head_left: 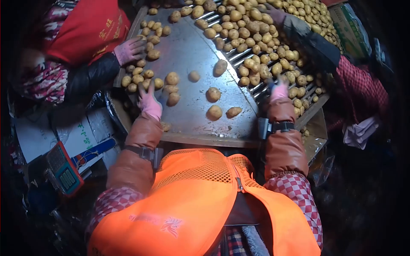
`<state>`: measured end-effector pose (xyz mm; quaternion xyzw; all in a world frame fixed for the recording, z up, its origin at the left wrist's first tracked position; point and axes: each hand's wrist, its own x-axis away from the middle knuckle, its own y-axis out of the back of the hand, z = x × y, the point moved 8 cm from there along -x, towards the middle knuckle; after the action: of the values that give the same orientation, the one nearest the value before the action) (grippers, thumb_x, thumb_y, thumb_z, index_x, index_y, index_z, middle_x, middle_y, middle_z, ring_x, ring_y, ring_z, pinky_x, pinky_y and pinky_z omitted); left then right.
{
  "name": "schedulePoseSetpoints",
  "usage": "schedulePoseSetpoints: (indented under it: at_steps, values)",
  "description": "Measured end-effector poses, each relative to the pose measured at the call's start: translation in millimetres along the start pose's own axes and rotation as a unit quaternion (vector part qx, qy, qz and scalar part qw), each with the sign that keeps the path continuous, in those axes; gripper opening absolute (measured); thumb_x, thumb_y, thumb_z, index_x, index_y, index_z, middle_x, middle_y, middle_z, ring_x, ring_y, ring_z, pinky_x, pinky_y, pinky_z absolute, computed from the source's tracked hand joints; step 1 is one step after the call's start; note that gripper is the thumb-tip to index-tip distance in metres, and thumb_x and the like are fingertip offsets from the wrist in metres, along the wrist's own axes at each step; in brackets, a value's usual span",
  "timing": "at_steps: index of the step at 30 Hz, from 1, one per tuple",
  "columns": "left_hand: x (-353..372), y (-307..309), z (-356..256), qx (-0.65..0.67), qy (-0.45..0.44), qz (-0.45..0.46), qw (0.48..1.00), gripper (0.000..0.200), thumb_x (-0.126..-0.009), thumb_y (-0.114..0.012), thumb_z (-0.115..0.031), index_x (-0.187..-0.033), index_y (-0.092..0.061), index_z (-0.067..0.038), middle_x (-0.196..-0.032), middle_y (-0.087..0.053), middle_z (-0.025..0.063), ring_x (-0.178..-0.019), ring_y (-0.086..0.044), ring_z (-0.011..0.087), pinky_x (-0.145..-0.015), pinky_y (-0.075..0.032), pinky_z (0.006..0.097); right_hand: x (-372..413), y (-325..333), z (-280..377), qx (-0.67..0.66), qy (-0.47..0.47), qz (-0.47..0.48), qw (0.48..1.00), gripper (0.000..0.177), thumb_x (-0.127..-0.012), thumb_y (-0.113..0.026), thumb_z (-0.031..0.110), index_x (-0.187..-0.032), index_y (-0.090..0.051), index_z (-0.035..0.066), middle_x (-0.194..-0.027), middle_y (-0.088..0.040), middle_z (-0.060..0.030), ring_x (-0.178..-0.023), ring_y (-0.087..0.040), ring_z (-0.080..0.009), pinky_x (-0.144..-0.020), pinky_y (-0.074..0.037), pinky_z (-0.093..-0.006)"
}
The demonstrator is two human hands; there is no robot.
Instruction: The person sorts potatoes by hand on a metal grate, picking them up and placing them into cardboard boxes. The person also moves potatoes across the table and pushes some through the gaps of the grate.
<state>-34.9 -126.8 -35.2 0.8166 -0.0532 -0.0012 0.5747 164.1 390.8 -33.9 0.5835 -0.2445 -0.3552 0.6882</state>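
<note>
My left hand [149,103], in a pink glove with greyish fingers, reaches over the left side of a metal sorting table [188,51]. Its fingers are spread beside a small group of potatoes [138,78] at the table's edge. A few larger potatoes [172,78] lie just right of it. My right hand [279,88], gloved alike and slightly blurred, is at the lower part of the slatted rack [241,57]. Its fingers look apart and touch or hover over potatoes [294,77] there; I see none gripped. Several single potatoes [214,112] rest on the bare metal between my hands.
A co-worker's gloved hand [130,50] is at the left edge by more potatoes. Another person's dark sleeve [309,40] reaches across the potato heap [299,13] from the right. A digital scale [65,168] and papers lie lower left. A cardboard box [317,132] stands lower right.
</note>
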Motion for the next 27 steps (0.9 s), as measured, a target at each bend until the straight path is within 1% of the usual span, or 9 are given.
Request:
schedulePoseSetpoints:
  at_steps: [1, 3, 6, 8, 10, 15, 18, 22, 27]
  values:
    - [11.9, -3.0, -22.5, -0.001, 0.014, 0.087, 0.996, 0.065, -0.081, -0.069, -0.044, -0.141, -0.047, -0.032, -0.149, -0.039, 0.0084, -0.136, -0.036, 0.0359, -0.110, -0.031, 0.0509, 8.7, 12.1, 42.0, -0.026, -0.069, 0.169, 0.983, 0.074, -0.077, -0.079, 0.040, -0.139, -0.051, 0.012, -0.127, -0.056, -0.0265, -0.119, -0.054, -0.0399, -0.099, -0.045, -0.0435]
    - [33.0, -8.2, -52.0, -0.026, -0.055, 0.100, 0.993, 0.067, -0.080, -0.067, -0.051, -0.141, -0.047, -0.032, -0.148, -0.040, 0.0084, -0.133, -0.039, 0.0357, -0.108, -0.033, 0.0505, 35.5, -2.8, 75.5, -0.203, 0.022, 0.049, 0.978, 0.075, -0.077, -0.080, 0.038, -0.138, -0.049, 0.007, -0.129, -0.055, -0.0257, -0.121, -0.053, -0.0391, -0.102, -0.043, -0.0420]
    - [48.2, -19.5, -73.5, -0.113, -0.171, 0.059, 0.977, 0.070, -0.079, -0.063, -0.060, -0.140, -0.048, -0.031, -0.147, -0.042, 0.0063, -0.127, -0.046, 0.0330, -0.103, -0.036, 0.0508, 78.2, 4.6, 122.3, -0.242, 0.123, 0.193, 0.943, 0.058, -0.084, -0.075, 0.022, -0.134, -0.052, 0.001, -0.121, -0.063, -0.0157, -0.112, -0.059, -0.0265, -0.099, -0.045, -0.0349]
    - [45.3, -25.4, -67.7, -0.121, -0.176, 0.053, 0.976, 0.070, -0.079, -0.061, -0.061, -0.141, -0.048, -0.031, -0.146, -0.043, 0.0039, -0.126, -0.046, 0.0307, -0.102, -0.035, 0.0522, 74.7, -28.5, 97.5, -0.369, -0.024, 0.316, 0.874, 0.044, -0.087, -0.071, 0.014, -0.127, -0.059, 0.001, -0.110, -0.069, -0.0097, -0.101, -0.063, -0.0188, -0.093, -0.048, -0.0303]
    - [46.3, -26.6, -70.3, -0.139, -0.182, 0.064, 0.971, 0.070, -0.079, -0.061, -0.060, -0.141, -0.047, -0.031, -0.146, -0.042, 0.0029, -0.127, -0.046, 0.0292, -0.103, -0.035, 0.0515, 40.1, -12.6, 81.0, -0.416, -0.064, 0.218, 0.881, 0.033, -0.089, -0.069, 0.012, -0.119, -0.065, 0.001, -0.103, -0.070, -0.0065, -0.093, -0.063, -0.0146, -0.086, -0.050, -0.0274]
    - [45.4, -36.5, -68.5, -0.198, -0.209, 0.052, 0.956, 0.070, -0.078, -0.062, -0.056, -0.141, -0.047, -0.029, -0.147, -0.041, 0.0013, -0.126, -0.046, 0.0259, -0.103, -0.035, 0.0485, -20.4, -29.7, 104.1, -0.403, -0.016, 0.142, 0.904, 0.044, -0.090, -0.069, 0.015, -0.129, -0.057, 0.002, -0.118, -0.066, -0.0132, -0.098, -0.062, -0.0195, -0.086, -0.050, -0.0319]
    - [45.8, -39.2, -64.9, -0.209, -0.222, 0.038, 0.952, 0.070, -0.078, -0.062, -0.054, -0.141, -0.047, -0.027, -0.148, -0.040, 0.0013, -0.126, -0.046, 0.0247, -0.104, -0.035, 0.0472, 26.5, -10.2, 173.4, -0.061, 0.158, 0.260, 0.951, 0.044, -0.087, -0.060, 0.015, -0.131, -0.056, 0.018, -0.125, -0.060, -0.0177, -0.111, -0.059, -0.0368, -0.094, -0.049, -0.0409]
    - [48.0, -33.0, -66.0, -0.170, -0.217, 0.052, 0.960, 0.068, -0.079, -0.063, -0.050, -0.141, -0.047, -0.026, -0.148, -0.039, 0.0020, -0.127, -0.045, 0.0262, -0.104, -0.035, 0.0474, 68.3, -9.4, 170.6, -0.020, 0.176, 0.209, 0.962, 0.047, -0.082, -0.060, 0.012, -0.129, -0.056, 0.020, -0.124, -0.059, -0.0172, -0.109, -0.059, -0.0387, -0.093, -0.049, -0.0450]
    - [42.3, -39.3, -58.5, -0.090, -0.164, 0.092, 0.978, 0.063, -0.082, -0.064, -0.047, -0.140, -0.049, -0.025, -0.146, -0.042, 0.0035, -0.129, -0.043, 0.0297, -0.108, -0.031, 0.0490, 72.6, 8.7, 125.6, -0.570, 0.013, 0.272, 0.775, 0.042, -0.086, -0.063, 0.010, -0.126, -0.052, 0.003, -0.104, -0.062, -0.0109, -0.101, -0.061, -0.0216, -0.087, -0.051, -0.0347]
